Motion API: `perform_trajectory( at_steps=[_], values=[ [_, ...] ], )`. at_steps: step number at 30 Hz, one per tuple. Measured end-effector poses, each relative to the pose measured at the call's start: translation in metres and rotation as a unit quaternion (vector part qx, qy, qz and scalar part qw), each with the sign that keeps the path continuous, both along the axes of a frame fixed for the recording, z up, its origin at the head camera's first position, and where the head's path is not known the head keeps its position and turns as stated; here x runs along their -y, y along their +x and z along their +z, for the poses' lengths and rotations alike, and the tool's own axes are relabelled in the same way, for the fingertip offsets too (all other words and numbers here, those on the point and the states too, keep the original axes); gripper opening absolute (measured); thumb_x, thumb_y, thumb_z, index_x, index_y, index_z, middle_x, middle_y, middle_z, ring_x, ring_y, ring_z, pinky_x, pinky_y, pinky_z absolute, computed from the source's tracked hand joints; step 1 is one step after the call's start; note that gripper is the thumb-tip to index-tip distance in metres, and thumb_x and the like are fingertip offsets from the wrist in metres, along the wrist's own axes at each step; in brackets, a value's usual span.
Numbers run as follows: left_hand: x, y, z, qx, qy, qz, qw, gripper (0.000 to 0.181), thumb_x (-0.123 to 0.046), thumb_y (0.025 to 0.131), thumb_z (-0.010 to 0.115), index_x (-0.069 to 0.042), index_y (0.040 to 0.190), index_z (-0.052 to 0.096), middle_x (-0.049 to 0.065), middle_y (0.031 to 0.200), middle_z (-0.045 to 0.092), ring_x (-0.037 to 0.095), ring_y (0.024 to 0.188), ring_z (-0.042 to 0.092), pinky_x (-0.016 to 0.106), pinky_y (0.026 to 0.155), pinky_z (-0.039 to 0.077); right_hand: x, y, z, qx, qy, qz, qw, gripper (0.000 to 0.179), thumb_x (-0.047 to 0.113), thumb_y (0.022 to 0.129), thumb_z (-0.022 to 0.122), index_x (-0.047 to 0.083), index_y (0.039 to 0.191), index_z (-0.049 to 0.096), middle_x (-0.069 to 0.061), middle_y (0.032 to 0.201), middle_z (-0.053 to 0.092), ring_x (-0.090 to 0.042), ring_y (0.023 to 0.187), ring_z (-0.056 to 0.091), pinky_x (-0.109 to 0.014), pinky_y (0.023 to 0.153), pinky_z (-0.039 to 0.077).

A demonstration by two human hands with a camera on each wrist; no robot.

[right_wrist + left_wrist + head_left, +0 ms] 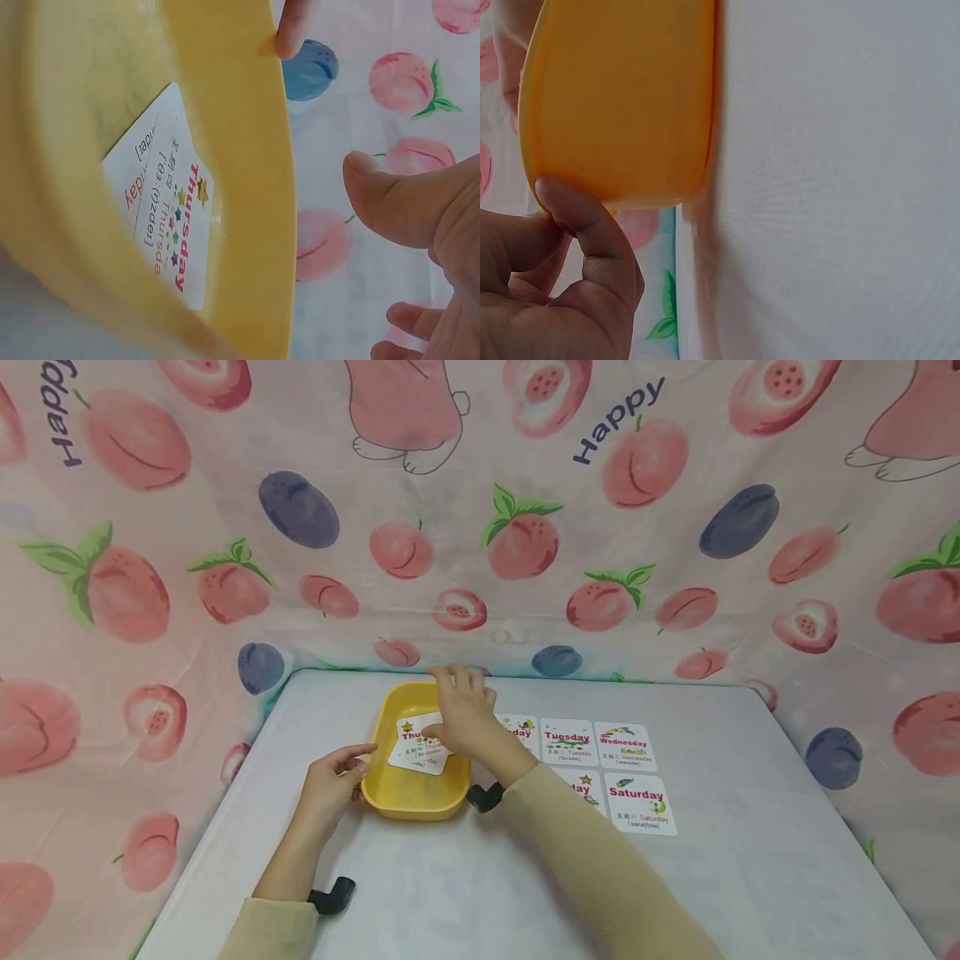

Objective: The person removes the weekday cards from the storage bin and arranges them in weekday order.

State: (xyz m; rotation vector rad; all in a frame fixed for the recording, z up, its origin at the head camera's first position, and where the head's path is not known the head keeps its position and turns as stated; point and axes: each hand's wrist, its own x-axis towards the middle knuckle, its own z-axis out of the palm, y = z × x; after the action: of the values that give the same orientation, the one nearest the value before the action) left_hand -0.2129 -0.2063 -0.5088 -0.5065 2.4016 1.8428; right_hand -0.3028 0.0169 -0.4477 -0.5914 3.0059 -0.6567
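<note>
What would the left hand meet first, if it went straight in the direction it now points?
The yellow tray, whose rim the left hand pinches. Beyond that rim, the Thursday card seems next in line, though depth is unclear.

- The left arm (287,856) is slanting in from the lower left.
- The left hand (334,779) is pinching, thumb (589,234) and fingers (525,241) bending together.
- The right arm (592,847) is slanting in from the lower right.
- The right hand (467,714) is hanging farther forward, its thumb standing apart from its fingers.
</note>
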Motion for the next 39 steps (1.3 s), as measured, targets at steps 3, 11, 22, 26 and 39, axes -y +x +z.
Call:
perform_trajectory(
  at_steps=[3, 11, 22, 26, 39],
  values=[
    [0.0, 0.0, 0.0, -0.003, 0.001, -0.002, 1.0, 0.037, -0.003, 0.107, 0.06, -0.01, 0.142, 0.07, 0.007, 0.1, 0.057, 0.019, 0.077, 0.057, 0.025, 0.064, 0.056, 0.005, -0.003, -0.001, 0.004, 0.001, 0.002, 1.0, 0.1, 0.045, 0.089, 0.088, 0.032, 0.166, 0.024, -0.008, 0.17, 0.027, -0.038, 0.154, 0.028, -0.063, 0.12, 0.031],
    [0.001, -0.001, 0.0, 0.0, 0.004, 0.002, 1.0, 0.037, -0.003, 0.107, 0.06, -0.011, 0.142, 0.07, 0.008, 0.101, 0.058, 0.018, 0.076, 0.057, 0.025, 0.064, 0.056, 0.018, -0.01, -0.007, 0.013, -0.003, 0.013, 0.9998, 0.1, 0.045, 0.091, 0.086, 0.032, 0.166, 0.022, -0.009, 0.168, 0.032, -0.038, 0.155, 0.027, -0.062, 0.12, 0.031],
    [0.002, -0.001, 0.001, -0.008, 0.018, 0.002, 0.9998, 0.037, 0.001, 0.105, 0.061, -0.008, 0.141, 0.071, 0.006, 0.097, 0.06, 0.016, 0.072, 0.057, 0.025, 0.06, 0.055, 0.031, -0.019, -0.015, 0.052, 0.009, 0.022, 0.9984, 0.099, 0.041, 0.091, 0.087, 0.032, 0.167, 0.023, -0.009, 0.166, 0.037, -0.039, 0.152, 0.03, -0.063, 0.121, 0.03],
    [0.002, -0.001, 0.0, -0.01, 0.022, 0.001, 0.9997, 0.037, 0.0, 0.105, 0.061, -0.007, 0.14, 0.071, 0.007, 0.097, 0.06, 0.016, 0.071, 0.057, 0.025, 0.06, 0.055, 0.035, -0.024, -0.019, 0.061, 0.021, 0.028, 0.9975, 0.098, 0.041, 0.091, 0.088, 0.033, 0.166, 0.025, -0.009, 0.166, 0.037, -0.037, 0.15, 0.033, -0.062, 0.122, 0.031],
    [0.005, -0.004, -0.006, -0.007, 0.026, -0.001, 0.9996, 0.036, -0.001, 0.107, 0.06, -0.01, 0.139, 0.072, 0.007, 0.099, 0.06, 0.016, 0.072, 0.058, 0.026, 0.061, 0.056, 0.041, -0.027, -0.025, 0.092, 0.075, 0.047, 0.9918, 0.104, 0.026, 0.087, 0.092, 0.031, 0.166, 0.025, -0.011, 0.164, 0.039, -0.039, 0.153, 0.031, -0.061, 0.127, 0.027]
  ],
)
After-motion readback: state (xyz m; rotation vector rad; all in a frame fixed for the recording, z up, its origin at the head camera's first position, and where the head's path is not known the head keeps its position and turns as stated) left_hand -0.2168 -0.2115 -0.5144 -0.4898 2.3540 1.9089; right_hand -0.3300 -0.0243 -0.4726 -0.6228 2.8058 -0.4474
